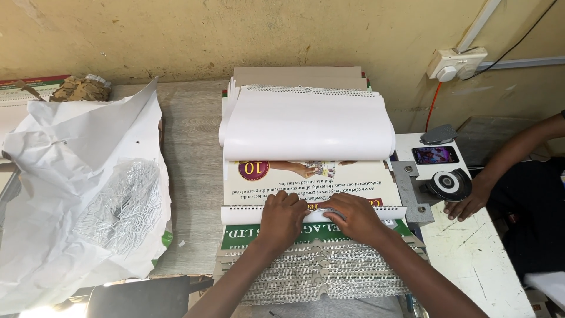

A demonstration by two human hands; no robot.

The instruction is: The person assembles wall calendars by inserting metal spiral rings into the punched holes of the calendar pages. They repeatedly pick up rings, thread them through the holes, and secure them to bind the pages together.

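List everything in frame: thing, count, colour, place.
calendar stack: one pile, white and printed sheets, centre of table, top sheets rolled back
bound calendars: several, white wire spines, overlapped at near edge
wire pile: one heap, silvery white, on crumpled paper at left
crumpled paper: one large sheet, white, left
brown wad: one, brown, far left by wall
phone: one, dark, screen lit, on white side table at right
disc: one, grey and black, beside phone
socket: one, white, on wall upper right
other person's hand: one, right, resting by the disc
left hand: on punched edge of top sheet
right hand: on the same edge, beside left
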